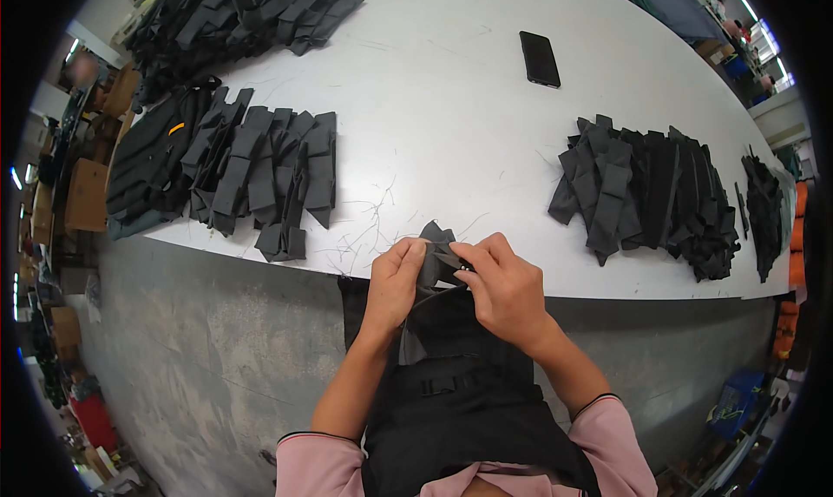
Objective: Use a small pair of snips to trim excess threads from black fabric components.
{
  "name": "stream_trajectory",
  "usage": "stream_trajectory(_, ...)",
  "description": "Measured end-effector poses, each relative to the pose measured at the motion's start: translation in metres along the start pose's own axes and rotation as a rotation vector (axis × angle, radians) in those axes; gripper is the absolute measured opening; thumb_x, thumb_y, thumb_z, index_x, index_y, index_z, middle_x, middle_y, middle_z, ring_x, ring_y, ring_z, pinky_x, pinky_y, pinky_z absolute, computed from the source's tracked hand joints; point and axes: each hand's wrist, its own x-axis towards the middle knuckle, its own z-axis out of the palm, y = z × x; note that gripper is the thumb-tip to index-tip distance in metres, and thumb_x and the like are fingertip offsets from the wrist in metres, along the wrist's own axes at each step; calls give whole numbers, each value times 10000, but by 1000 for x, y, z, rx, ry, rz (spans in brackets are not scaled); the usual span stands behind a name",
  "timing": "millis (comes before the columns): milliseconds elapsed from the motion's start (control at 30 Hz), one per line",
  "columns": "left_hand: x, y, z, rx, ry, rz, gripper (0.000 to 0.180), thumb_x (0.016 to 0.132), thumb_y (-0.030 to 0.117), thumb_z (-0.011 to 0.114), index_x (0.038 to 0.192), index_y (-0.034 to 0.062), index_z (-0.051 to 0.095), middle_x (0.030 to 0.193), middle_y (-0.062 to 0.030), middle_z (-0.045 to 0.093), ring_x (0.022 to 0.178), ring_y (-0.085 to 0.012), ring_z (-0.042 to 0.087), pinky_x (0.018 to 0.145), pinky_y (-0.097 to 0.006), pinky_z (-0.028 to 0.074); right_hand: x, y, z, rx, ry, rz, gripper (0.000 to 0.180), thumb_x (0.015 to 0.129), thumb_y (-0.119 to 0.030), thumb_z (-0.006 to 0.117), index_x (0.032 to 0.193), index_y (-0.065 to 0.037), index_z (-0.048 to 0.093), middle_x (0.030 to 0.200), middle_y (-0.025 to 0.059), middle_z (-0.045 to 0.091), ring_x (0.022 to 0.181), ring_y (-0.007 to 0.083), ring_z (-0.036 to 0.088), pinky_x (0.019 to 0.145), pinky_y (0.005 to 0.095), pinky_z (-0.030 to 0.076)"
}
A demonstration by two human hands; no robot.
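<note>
My left hand pinches a dark grey fabric piece between thumb and fingers, at the table's near edge. Part of the fabric hangs down in front of my black apron. Close beside it, my right hand is closed around a small dark tool that looks like thread snips. Its tip lies against the fabric, and the fingers hide most of it. Cut thread ends are scattered on the white table just beyond my hands.
Piles of similar dark fabric pieces lie at the left, far left and right. A black backpack-like item rests at the left edge. A black phone lies farther back. More dark pieces sit at the right end.
</note>
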Motion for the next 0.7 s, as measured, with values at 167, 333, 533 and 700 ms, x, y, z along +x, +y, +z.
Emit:
stream_trajectory(167, 1, -2, -1, -19, -20, -8, 250, 965, 208, 465, 931, 1, 599, 769, 46, 553, 698, -19, 448, 623, -178, 377, -4, 1, 5, -26, 39, -3, 310, 727, -48, 678, 1028, -64, 608, 789, 55, 522, 573, 225, 559, 478, 318, 425)
stream_trajectory(333, 0, -3, -1, -54, -20, -51, 262, 964, 220, 469, 937, -3, 605, 785, 40, 569, 707, -21, 460, 633, -176, 384, -6, 1, 7, 77, 111, 65, 265, 736, -32, 665, 997, -58, 622, 773, 61, 520, 580, 231, 561, 480, 318, 427)
stream_trajectory(533, 4, -6, -10, -14, -100, -84, 271, 960, 236, 478, 950, 0, 611, 807, 30, 586, 730, -26, 488, 658, -184, 408, 1, 9, -1, 179, -50, 120, 207, 744, -36, 652, 948, -65, 636, 781, 63, 546, 598, 243, 562, 520, 313, 442)
stream_trajectory(700, 9, 3, -17, -81, -199, -305, 279, 960, 244, 478, 965, 2, 615, 825, 27, 599, 727, -31, 508, 658, -193, 426, 15, 13, -18, 176, -144, -8, 217, 703, -5, 673, 914, -58, 666, 773, 65, 583, 669, 212, 554, 585, 297, 446)
